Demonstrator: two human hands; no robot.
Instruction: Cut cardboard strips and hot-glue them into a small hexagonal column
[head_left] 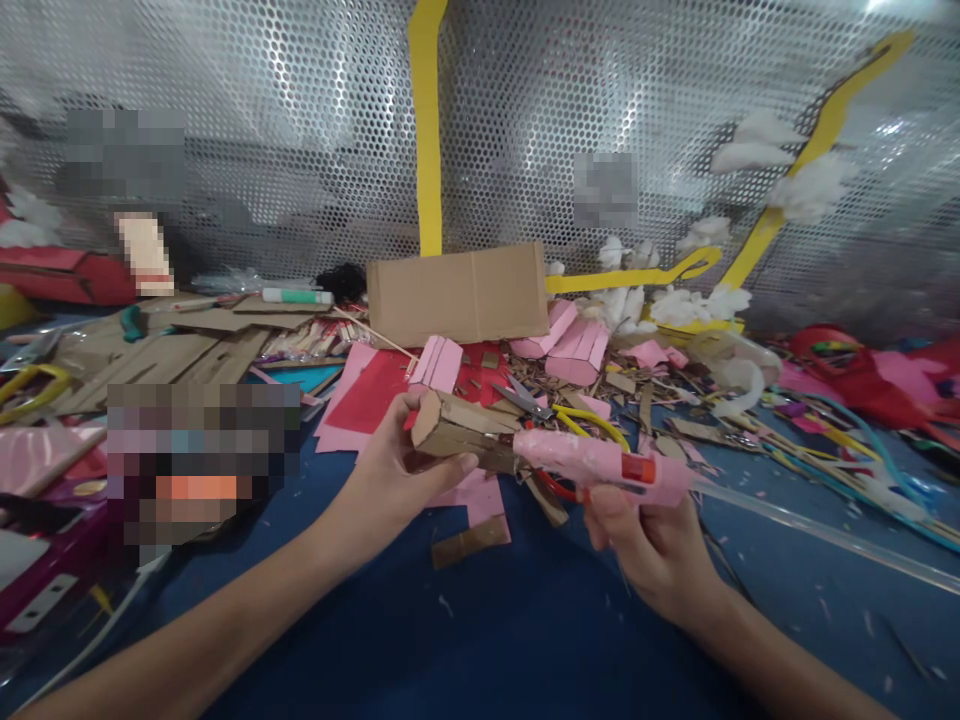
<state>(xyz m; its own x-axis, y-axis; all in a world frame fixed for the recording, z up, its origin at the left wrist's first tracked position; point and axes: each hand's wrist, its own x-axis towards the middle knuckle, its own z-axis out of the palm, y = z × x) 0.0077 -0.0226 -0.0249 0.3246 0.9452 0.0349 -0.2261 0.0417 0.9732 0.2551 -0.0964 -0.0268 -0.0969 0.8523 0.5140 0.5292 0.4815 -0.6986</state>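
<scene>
My left hand (390, 475) grips a small folded cardboard box (457, 428), thumb along its near side. In my right hand (656, 545) is a pink glue gun (570, 460), its nozzle pointing left and touching or almost touching the box's right end. A long clear glue stick (810, 525) sticks out from the back of the gun. Just behind the gun lie scissors (529, 402) with yellow handles. Pink paper-covered box pieces (437, 364) rest beyond my left hand on red and pink sheets (360, 400).
A large cardboard box (459, 295) stands at the back before a perforated metal wall (517, 120). Flat cardboard pieces (195, 350) and a glue tube (297, 296) lie left. Cardboard scraps, white fluff (701, 303) and yellow strips (429, 130) are at the back and right, over a blue surface (480, 640).
</scene>
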